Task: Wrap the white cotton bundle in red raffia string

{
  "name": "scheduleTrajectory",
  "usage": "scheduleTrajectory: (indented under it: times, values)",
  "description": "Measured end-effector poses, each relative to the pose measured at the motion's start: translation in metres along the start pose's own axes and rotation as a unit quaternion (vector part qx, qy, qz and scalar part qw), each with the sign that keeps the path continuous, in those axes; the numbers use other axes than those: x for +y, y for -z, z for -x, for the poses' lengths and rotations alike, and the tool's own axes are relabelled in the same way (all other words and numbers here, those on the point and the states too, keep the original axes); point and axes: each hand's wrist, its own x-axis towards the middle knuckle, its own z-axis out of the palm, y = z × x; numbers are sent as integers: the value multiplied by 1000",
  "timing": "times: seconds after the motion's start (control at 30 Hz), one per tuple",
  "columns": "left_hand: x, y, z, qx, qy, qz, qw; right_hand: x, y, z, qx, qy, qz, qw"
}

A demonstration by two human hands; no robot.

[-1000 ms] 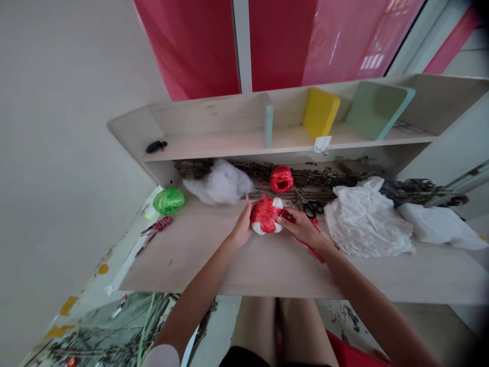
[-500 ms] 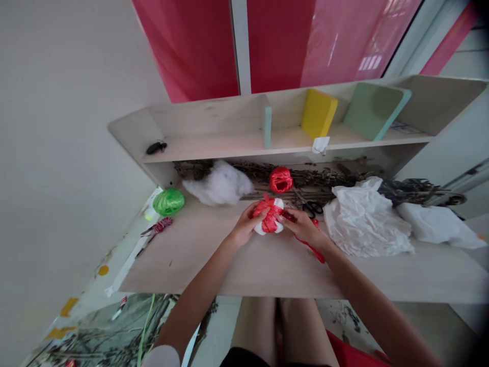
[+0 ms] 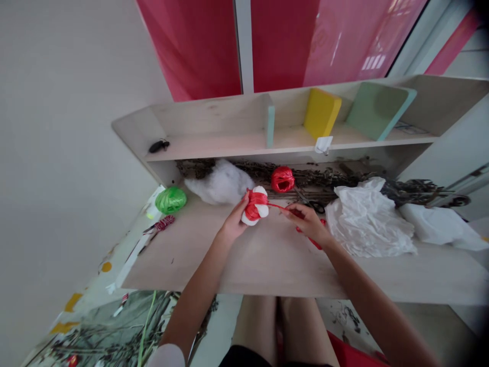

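white ball (image 3: 256,213) wrapped in red raffia (image 3: 252,209) | left hand (image 3: 234,221) fingers gripping it | right hand (image 3: 307,221) fingers pinching raffia strand (image 3: 280,207)

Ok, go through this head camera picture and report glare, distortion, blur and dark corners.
Head view: glare streaks the glossy red panel at upper right; wide-angle distortion bows the white shelf unit; the right corners fall dark; the red-wrapped white bundle shows no obvious blur.
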Motion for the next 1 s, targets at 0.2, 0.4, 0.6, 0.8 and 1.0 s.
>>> scheduleTrajectory:
  times: [0.2, 0.4, 0.6, 0.8, 1.0]
  values:
    - [15, -1, 3, -24, 89, 66, 994, 5, 1, -3, 27, 15, -14, 999]
    - [20, -9, 9, -47, 73, 94, 992, 3, 1, -4, -20, -27, -32, 999]
    - [20, -10, 7, 12, 54, 128, 990, -1, 3, -4, 0, -62, -59, 996]
    - [38, 2, 6, 31, 7, 164, 986, -5, 23, -1, -27, -128, -200, 971]
    - [47, 11, 8, 38, -34, 216, 975, 0, 53, -10, 38, -123, -378, 917]
